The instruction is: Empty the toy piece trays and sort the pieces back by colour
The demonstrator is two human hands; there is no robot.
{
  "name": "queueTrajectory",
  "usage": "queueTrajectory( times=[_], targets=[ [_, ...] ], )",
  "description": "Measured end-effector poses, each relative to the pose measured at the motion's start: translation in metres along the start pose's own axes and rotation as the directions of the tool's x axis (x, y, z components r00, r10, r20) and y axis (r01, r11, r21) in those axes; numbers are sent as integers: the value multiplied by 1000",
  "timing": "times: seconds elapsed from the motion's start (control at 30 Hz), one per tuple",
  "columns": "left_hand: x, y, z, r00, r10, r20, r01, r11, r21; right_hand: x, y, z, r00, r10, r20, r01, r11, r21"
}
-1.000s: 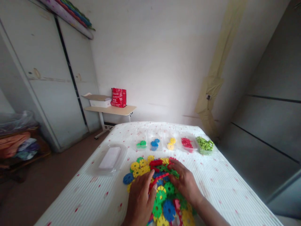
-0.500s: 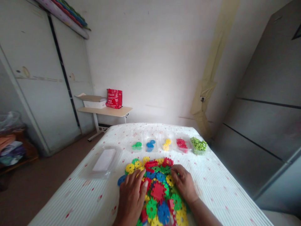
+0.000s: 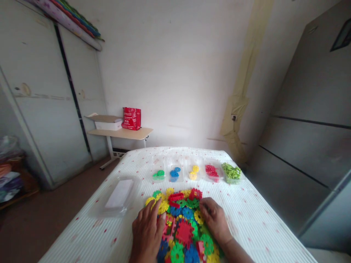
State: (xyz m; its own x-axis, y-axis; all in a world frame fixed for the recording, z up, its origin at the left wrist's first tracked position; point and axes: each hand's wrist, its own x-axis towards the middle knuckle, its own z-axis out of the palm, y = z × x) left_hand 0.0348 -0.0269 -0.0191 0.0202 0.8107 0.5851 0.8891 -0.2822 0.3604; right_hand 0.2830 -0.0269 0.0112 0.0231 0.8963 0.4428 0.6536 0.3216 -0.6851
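A heap of toy building pieces, notched discs and square plates in red, yellow, green and blue, lies near me on the table. My left hand [image 3: 148,228] rests along the heap's left side, fingers stretched out and slightly apart, by yellow discs [image 3: 163,207] and a pink-red square frame [image 3: 169,226]. At the right edge my right hand [image 3: 215,217] has its fingers curled in against the pieces, close to a yellow disc [image 3: 199,217]. Whatever its fingertips may hold is hidden. A red square plate [image 3: 184,233] lies on top between both hands.
Clear boxes line the back: green discs [image 3: 159,174], blue discs [image 3: 174,174], yellow discs [image 3: 193,173], red pieces [image 3: 211,171] and light-green pieces [image 3: 231,172]. A clear tray with a white slab [image 3: 119,193] lies to the left. A red bag [image 3: 131,118] stands on a side table [image 3: 128,133].
My left hand has shifted a little to the left, uncovering more of the pink-red frame. My right hand stays curled at the heap's right edge. The camera has tilted slightly upward.
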Motion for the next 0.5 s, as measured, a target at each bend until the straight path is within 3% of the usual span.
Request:
queueTrajectory(
  times=[0.5],
  targets=[
    [2, -17, 12, 987, 91, -135, -89, 996, 19, -1, 9, 3, 996, 70, 54, -74, 995, 63]
  ],
)
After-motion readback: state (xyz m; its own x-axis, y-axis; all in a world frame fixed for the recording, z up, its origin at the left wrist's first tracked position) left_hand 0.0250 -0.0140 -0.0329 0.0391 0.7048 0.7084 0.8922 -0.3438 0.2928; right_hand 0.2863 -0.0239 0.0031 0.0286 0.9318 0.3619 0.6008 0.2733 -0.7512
